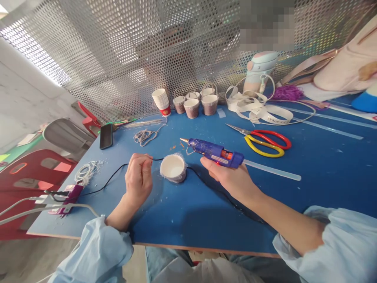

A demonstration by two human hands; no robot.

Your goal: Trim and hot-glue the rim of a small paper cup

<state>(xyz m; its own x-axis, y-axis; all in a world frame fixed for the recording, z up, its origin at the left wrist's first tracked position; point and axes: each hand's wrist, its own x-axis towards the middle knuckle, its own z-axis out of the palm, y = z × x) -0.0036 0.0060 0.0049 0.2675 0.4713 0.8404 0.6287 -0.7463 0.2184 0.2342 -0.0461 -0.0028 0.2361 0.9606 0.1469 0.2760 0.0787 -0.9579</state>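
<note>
My right hand grips a dark blue hot glue gun, its metal nozzle pointing left and a clear glue stick sticking out of its back. A wisp of glue hangs near the nozzle. My left hand is closed, its fingers curled in; whatever they may hold is hidden. Between my hands a small paper cup stands upright on the blue table, white inside, with a greyish wrap around its outside. Neither hand touches the cup. The gun's black cord runs behind the cup and my left hand.
Several wrapped cups and a cup stack stand at the back. Scissors, white ribbon and a bottle are at right. Leftward lie twine, a phone and a power strip. Perforated metal panel stands behind.
</note>
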